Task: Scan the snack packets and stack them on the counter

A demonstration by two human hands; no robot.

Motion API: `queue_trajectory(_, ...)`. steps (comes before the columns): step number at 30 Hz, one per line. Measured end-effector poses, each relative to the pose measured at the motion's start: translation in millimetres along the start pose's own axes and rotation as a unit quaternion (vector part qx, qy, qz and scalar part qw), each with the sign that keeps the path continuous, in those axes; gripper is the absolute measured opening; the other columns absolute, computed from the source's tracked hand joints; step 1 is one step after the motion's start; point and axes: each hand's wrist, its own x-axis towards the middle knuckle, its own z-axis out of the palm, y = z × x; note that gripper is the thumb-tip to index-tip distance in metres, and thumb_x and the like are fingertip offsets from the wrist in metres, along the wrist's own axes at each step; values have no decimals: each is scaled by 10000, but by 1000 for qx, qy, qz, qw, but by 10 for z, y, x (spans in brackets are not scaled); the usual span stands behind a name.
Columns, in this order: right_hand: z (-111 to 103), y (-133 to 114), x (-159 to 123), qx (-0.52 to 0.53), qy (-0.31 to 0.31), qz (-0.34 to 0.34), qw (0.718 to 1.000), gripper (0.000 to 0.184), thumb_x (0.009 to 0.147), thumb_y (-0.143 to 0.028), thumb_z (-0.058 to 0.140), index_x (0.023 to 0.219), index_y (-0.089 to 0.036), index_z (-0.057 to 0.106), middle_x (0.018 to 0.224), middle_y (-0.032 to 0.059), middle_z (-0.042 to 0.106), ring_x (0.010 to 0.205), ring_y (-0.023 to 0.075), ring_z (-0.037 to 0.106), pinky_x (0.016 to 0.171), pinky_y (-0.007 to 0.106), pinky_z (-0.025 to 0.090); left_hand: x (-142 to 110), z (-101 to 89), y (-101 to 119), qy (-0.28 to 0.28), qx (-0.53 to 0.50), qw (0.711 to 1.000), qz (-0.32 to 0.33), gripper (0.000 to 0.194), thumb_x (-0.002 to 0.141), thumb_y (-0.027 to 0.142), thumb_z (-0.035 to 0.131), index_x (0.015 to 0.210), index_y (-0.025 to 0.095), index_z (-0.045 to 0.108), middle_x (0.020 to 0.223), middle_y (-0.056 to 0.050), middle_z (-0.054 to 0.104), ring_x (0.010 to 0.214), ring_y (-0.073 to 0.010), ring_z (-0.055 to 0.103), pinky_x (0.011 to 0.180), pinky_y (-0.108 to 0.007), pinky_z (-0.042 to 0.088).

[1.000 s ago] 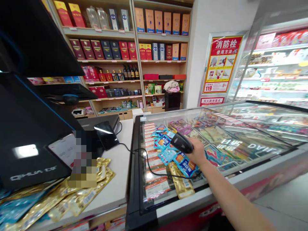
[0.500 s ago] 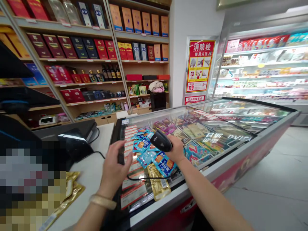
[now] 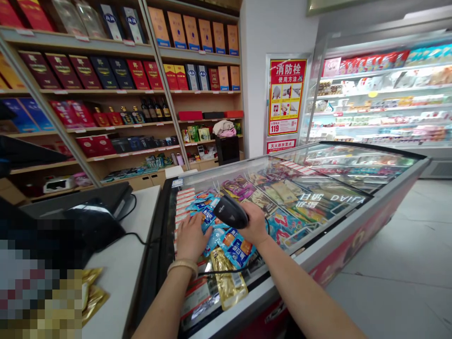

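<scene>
the red-and-yellow poster (image 3: 286,97) reads 消防栓 and 使用方法 across its top, with 119 in its bottom left corner. the small red sign (image 3: 281,146) just beneath it reads 灭火器放置点. mirrored white letters on the freezer's glass lid (image 3: 332,200) look like "daily".

My right hand (image 3: 256,226) holds a black scanner (image 3: 231,212). My left hand (image 3: 192,238) lies on shiny blue packets (image 3: 236,247) with orange patches. Next to them is a gold packet (image 3: 229,278). My bracelet (image 3: 182,266) is pale gold. The freezer (image 3: 356,240) has a red side with a silver top edge. The poster (image 3: 286,96) on the wall is red and yellow. The boxes (image 3: 84,71) on the wood shelves are dark red, dark blue and orange.
</scene>
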Motion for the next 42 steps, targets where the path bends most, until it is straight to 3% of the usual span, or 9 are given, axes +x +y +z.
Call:
queue_trajectory(8,-3,-7,-11,-7,-22,-4,1000,269,742,-287,560,971,-199,667,787,71,671,740,237,612,711,353,483,59,-65,105,-17,42,999,18,411,916,268,436,1271,122,582,1141,-178,695,1071,-304,642,915,-400,465)
queue_trajectory(12,-9,-13,-4,-8,-20,-3,1000,256,747,-279,560,963,-202,672,783,70,669,745,239,615,701,348,481,46,-123,58,34,25,999,-4,388,940,261,357,1162,144,653,984,-159,723,932,-283,674,830,-377,482)
queue_trajectory(17,-15,-26,3,-9,-18,-4,1000,247,751,-276,559,952,-202,682,776,69,677,739,235,623,688,345,480,51,-206,-153,175,-144,962,-152,308,905,305,409,853,187,689,718,-81,677,657,-218,611,665,-327,459)
queue_trajectory(19,-13,-29,0,-3,-17,-7,1000,255,755,-277,556,960,-199,685,782,71,681,747,237,627,692,348,484,67,-250,-208,245,-297,892,-236,242,864,297,468,793,179,667,668,-47,645,617,-186,576,632,-308,460)
queue_trajectory(22,-11,-33,-6,5,-17,-8,1000,264,759,-288,558,972,-195,683,804,80,690,765,243,636,701,357,495,95,-326,-219,281,-573,700,-321,127,776,240,581,855,166,647,710,-13,651,619,-145,589,609,-276,501)
queue_trajectory(24,-10,-37,-9,1,-20,-4,1000,262,758,-294,562,971,-199,682,812,80,694,772,244,641,713,360,501,104,-372,-206,268,-691,587,-326,224,702,162,646,924,175,624,762,-4,671,666,-130,627,652,-274,544)
queue_trajectory(27,-12,-48,-5,-5,-23,-7,1000,255,755,-292,562,962,-200,679,805,78,697,765,241,645,726,361,506,96,-402,-203,246,-755,524,-307,385,627,59,677,968,208,578,774,12,680,705,-120,658,707,-282,577)
queue_trajectory(36,-1,-59,-7,0,-58,-27,998,237,755,-299,560,938,-194,668,785,69,684,731,222,622,679,328,468,35,-354,-171,177,-758,586,-227,452,536,216,848,880,210,556,809,33,690,711,-137,681,723,-335,609)
queue_trajectory(42,24,-50,-25,11,-89,-24,996,229,766,-329,584,933,-202,676,795,60,687,735,216,617,671,317,440,21,-334,-142,193,-666,682,-232,449,574,378,811,918,196,587,712,48,644,571,-119,624,558,-270,577)
